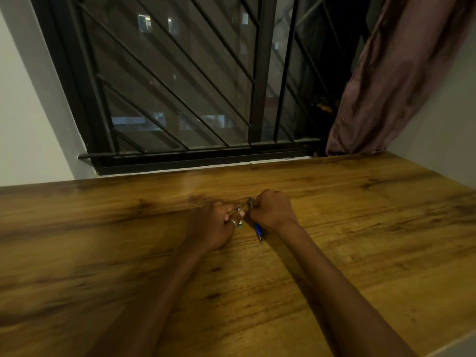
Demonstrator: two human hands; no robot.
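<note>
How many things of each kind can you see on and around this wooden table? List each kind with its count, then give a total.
Hands: 2, left hand and right hand
Blue pen: 1, gripped by the right hand
Small blurred piece: 1, pinched by the left hand
Table: 1
Curtain: 1
Barred window: 1
Total: 7
</note>
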